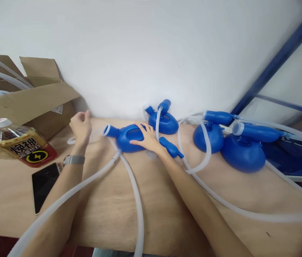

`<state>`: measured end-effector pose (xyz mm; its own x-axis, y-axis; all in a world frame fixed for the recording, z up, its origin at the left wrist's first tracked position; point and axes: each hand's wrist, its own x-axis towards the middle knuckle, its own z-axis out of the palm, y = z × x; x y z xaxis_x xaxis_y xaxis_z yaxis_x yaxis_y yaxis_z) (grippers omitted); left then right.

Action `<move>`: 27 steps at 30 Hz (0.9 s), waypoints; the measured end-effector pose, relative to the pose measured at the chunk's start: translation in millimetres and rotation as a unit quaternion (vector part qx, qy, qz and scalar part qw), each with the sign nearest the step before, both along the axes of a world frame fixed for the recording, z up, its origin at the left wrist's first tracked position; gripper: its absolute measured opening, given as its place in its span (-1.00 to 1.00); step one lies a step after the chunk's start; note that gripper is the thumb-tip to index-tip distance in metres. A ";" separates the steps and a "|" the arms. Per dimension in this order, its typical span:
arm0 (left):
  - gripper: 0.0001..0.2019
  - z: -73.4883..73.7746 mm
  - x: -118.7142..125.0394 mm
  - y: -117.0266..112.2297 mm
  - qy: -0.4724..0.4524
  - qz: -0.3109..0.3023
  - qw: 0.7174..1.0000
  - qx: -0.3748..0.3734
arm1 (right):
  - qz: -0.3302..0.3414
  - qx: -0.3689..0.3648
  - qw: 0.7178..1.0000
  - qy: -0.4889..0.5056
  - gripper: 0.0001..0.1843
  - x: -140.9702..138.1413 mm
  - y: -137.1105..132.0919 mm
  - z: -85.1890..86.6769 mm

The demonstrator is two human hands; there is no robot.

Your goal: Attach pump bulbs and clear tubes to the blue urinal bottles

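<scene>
My right hand lies with its fingers spread flat on a blue plastic vessel with a white-rimmed spout, on the wooden tabletop. My left hand, a watch on its wrist, hovers to the left of the spout with its fingers curled; what they hold is blurred. A small loop of translucent tube lies just below that hand. Two long translucent tubes run from the vessel toward me. A small blue bulb rests beside my right wrist.
Three more blue vessels with tubes sit further right against the white wall. An open cardboard box, a drink bottle and a phone are at the left. A blue metal frame rises at the right.
</scene>
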<state>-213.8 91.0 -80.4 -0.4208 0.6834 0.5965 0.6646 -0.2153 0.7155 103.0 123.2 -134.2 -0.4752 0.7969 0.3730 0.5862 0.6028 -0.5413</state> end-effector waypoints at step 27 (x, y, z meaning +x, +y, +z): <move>-0.41 21.2 35.6 -22.1 0.108 -0.269 0.932 -0.218 | 0.020 -0.005 1.000 -0.009 0.03 8.1 3.3 3.4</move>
